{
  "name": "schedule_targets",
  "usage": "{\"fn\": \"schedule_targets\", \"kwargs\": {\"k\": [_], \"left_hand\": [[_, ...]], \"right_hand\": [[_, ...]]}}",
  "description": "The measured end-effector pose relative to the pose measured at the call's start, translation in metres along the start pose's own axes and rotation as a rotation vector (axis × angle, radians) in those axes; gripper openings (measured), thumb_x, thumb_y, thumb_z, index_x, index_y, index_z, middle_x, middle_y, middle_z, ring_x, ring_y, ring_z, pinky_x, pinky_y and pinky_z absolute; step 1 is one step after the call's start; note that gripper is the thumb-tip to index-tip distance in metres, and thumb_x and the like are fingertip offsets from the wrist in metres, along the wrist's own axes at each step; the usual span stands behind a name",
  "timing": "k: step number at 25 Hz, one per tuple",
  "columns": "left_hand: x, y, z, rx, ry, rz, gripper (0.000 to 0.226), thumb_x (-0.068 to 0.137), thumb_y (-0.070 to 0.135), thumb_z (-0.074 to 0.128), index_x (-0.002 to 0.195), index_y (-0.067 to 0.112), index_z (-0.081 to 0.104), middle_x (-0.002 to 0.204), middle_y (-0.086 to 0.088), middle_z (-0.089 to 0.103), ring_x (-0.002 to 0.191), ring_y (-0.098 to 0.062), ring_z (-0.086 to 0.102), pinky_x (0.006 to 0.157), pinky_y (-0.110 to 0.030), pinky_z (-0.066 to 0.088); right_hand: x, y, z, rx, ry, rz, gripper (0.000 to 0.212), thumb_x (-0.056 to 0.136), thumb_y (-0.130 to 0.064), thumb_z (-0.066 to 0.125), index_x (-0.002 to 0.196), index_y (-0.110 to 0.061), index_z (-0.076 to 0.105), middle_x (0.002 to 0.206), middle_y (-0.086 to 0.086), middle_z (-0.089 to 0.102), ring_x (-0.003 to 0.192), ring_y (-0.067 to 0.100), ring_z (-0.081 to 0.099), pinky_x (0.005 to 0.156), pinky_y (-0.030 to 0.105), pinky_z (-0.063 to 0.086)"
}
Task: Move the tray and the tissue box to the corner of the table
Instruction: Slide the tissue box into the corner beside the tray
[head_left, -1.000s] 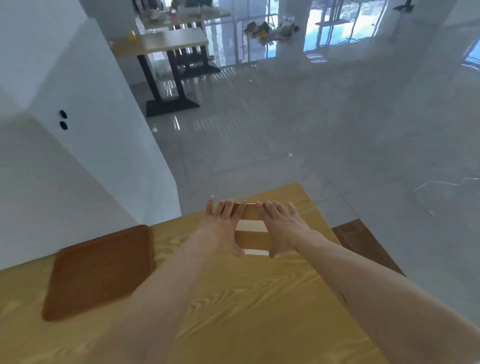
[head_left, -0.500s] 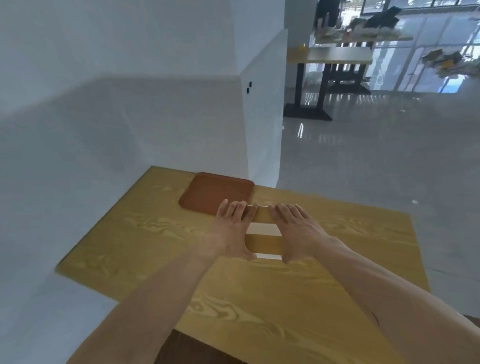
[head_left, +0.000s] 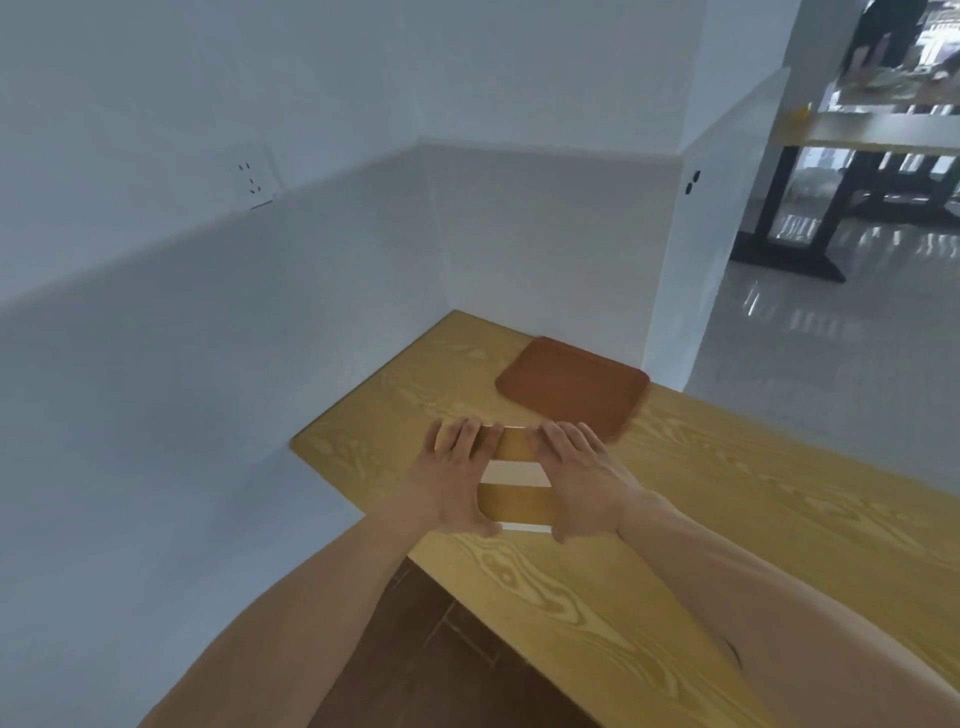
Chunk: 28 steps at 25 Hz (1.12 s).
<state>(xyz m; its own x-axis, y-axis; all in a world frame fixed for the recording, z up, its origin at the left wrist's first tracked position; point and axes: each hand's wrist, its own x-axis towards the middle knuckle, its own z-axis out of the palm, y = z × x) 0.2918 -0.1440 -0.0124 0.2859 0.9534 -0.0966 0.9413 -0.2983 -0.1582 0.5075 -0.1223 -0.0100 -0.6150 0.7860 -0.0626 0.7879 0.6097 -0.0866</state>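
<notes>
Left hand (head_left: 451, 478) and right hand (head_left: 581, 480) clamp the box (head_left: 515, 480) between them, fingers spread over its ends; tray (head_left: 571, 391) just beyond the box

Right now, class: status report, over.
Left hand, right hand: clasping tissue box. Tray beyond, by wall. Nothing between box and corner.

**Wooden table against the white walls**

We are looking at a yellow wood-grain table (head_left: 727, 519) standing in a wall corner. A brown tray (head_left: 571, 392) is lying flat on it at 12 o'clock, and a tissue box (head_left: 517, 486) is sitting near the centre, just beside the tray.
</notes>
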Motion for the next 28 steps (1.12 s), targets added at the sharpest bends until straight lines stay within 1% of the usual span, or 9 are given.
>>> {"fn": "schedule_targets", "kwargs": {"k": [3,5,10,13,16,21,25,28], "left_hand": [[-0.024,-0.045,0.014,-0.021,-0.017,-0.058,0.133,0.057,0.082,0.06,0.153,0.026,-0.013,0.159,-0.009,0.007,0.151,-0.031,-0.002,0.122,-0.055,-0.003],[-0.04,-0.075,0.024,-0.041,-0.01,-0.082,0.132,0.057,0.082,0.059,0.152,0.026,-0.014,0.159,-0.009,0.008,0.151,-0.031,-0.002,0.122,-0.056,-0.003],[-0.074,-0.157,0.046,-0.094,0.041,-0.12,0.131,0.057,0.081,0.063,0.154,0.023,-0.004,0.156,-0.007,0.015,0.148,-0.03,0.006,0.122,-0.056,-0.002],[-0.087,-0.204,0.055,-0.109,0.048,-0.101,0.129,0.059,0.082,0.062,0.154,0.024,-0.003,0.156,-0.007,0.015,0.148,-0.031,0.008,0.122,-0.057,-0.002],[-0.09,-0.237,0.063,-0.113,0.057,-0.073,0.129,0.059,0.082,0.063,0.154,0.024,-0.001,0.157,-0.007,0.018,0.148,-0.03,0.012,0.122,-0.058,0.002],[-0.076,-0.277,0.076,-0.143,0.024,-0.064,0.13,0.059,0.081,0.065,0.155,0.023,0.0,0.159,-0.007,0.017,0.15,-0.029,0.011,0.122,-0.058,-0.002],[-0.047,-0.301,0.085,-0.135,-0.016,-0.035,0.131,0.061,0.079,0.065,0.156,0.022,-0.004,0.161,-0.009,0.012,0.151,-0.029,0.008,0.121,-0.059,-0.004],[-0.01,-0.317,0.092,-0.13,-0.056,-0.001,0.129,0.061,0.077,0.065,0.155,0.024,-0.005,0.161,-0.01,0.011,0.151,-0.029,0.007,0.121,-0.059,-0.005]], "right_hand": [[0.034,-0.039,0.001,-0.04,0.0,-0.076,0.135,0.06,-0.049,0.082,0.157,-0.009,-0.002,0.161,0.015,0.011,0.149,0.033,0.008,0.125,0.045,0.003],[0.057,-0.066,0.003,-0.051,-0.001,-0.107,0.133,0.06,-0.049,0.082,0.157,-0.009,-0.001,0.16,0.015,0.012,0.148,0.033,0.008,0.125,0.045,0.005],[0.115,-0.135,0.007,-0.099,-0.005,-0.141,0.133,0.059,-0.051,0.08,0.157,-0.01,0.001,0.162,0.014,0.012,0.15,0.033,0.009,0.125,0.046,0.008],[0.148,-0.172,0.011,-0.087,-0.026,-0.132,0.132,0.058,-0.051,0.079,0.157,-0.011,0.0,0.162,0.013,0.012,0.15,0.033,0.007,0.125,0.046,0.007],[0.17,-0.196,0.015,-0.077,-0.044,-0.104,0.132,0.059,-0.051,0.078,0.157,-0.011,0.0,0.162,0.013,0.011,0.151,0.033,0.005,0.123,0.045,0.004],[0.208,-0.211,0.019,-0.092,-0.061,-0.091,0.13,0.061,-0.053,0.078,0.157,-0.01,0.002,0.162,0.013,0.013,0.15,0.032,0.009,0.125,0.046,0.008],[0.24,-0.203,0.028,-0.055,-0.077,-0.072,0.126,0.062,-0.05,0.075,0.156,-0.011,0.002,0.16,0.013,0.014,0.149,0.033,0.01,0.125,0.045,0.007],[0.267,-0.186,0.037,-0.023,-0.08,-0.04,0.127,0.062,-0.051,0.077,0.157,-0.012,0.001,0.16,0.013,0.013,0.149,0.034,0.009,0.125,0.045,0.006]]}}
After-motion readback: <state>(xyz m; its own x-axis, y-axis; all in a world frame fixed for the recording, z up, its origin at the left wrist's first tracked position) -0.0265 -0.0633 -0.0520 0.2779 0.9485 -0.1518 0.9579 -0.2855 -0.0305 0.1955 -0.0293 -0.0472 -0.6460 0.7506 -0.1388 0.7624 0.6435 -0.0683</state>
